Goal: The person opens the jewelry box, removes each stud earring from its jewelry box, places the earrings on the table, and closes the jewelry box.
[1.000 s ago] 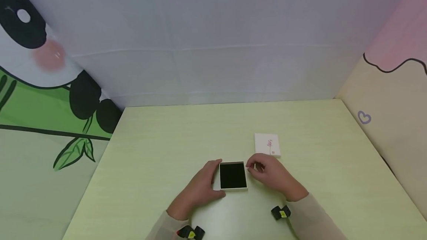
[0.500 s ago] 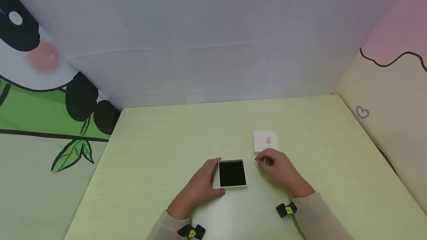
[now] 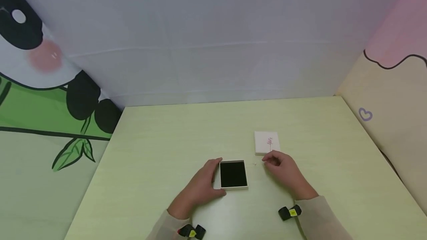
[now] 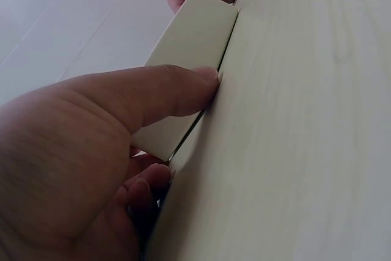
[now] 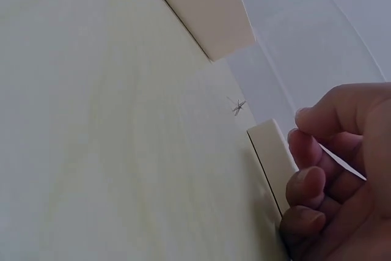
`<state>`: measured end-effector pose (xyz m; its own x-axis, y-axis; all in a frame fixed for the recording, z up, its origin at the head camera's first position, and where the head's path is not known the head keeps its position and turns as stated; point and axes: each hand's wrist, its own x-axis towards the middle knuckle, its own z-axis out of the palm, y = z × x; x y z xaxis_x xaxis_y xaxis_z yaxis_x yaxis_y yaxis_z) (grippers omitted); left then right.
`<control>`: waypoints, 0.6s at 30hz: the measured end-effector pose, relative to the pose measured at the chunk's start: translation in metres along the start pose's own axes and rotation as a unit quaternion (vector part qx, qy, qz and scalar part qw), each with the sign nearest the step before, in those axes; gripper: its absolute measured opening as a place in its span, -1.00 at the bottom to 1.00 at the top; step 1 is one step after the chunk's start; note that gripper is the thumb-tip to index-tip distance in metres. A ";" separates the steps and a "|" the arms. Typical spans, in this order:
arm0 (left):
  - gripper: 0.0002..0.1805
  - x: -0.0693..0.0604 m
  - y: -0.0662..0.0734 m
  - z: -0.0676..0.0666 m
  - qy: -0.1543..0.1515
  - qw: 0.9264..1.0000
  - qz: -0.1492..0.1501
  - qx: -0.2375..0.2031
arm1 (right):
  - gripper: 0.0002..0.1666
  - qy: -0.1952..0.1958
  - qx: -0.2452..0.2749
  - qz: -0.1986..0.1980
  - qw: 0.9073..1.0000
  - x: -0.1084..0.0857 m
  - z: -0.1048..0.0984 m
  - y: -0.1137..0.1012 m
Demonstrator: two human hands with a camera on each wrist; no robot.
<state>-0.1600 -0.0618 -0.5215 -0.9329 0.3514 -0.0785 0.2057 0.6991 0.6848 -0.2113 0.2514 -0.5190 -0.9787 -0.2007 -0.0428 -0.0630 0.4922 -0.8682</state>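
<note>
Pale tabletop: box, black inside.

No text, brand or number is legible. Each wrist camera carries a yellow label, lettering unreadable. Lid: pink flower print. Right wall: purple heart.

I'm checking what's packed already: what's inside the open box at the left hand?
Inside the open box a flat black surface shows, with nothing visible lying on it. Whatever is beneath that surface is covered and can't be seen.
</note>
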 end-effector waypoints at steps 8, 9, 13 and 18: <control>0.10 0.006 0.003 0.000 0.006 1.000 -0.003 -0.003 | -0.89 0.015 -0.030 0.015 0.999 0.011 -0.006 0.005; 0.10 0.007 0.004 0.000 0.006 1.000 -0.004 -0.004 | -0.89 0.018 -0.035 0.017 0.999 0.012 -0.007 0.006; 0.10 0.010 0.005 0.001 0.008 1.000 -0.005 -0.002 | -0.88 0.012 -0.050 0.018 0.998 0.016 -0.009 0.007; 0.10 0.011 0.005 0.002 0.010 1.000 -0.007 0.001 | -0.88 0.002 -0.077 0.009 0.997 0.018 -0.008 0.008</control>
<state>-0.1685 -0.0530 -0.5200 -0.9417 0.3282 -0.0741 0.1923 0.7057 0.6819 -0.2310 0.2580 -0.5227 -0.9806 -0.1883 -0.0549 -0.0751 0.6191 -0.7817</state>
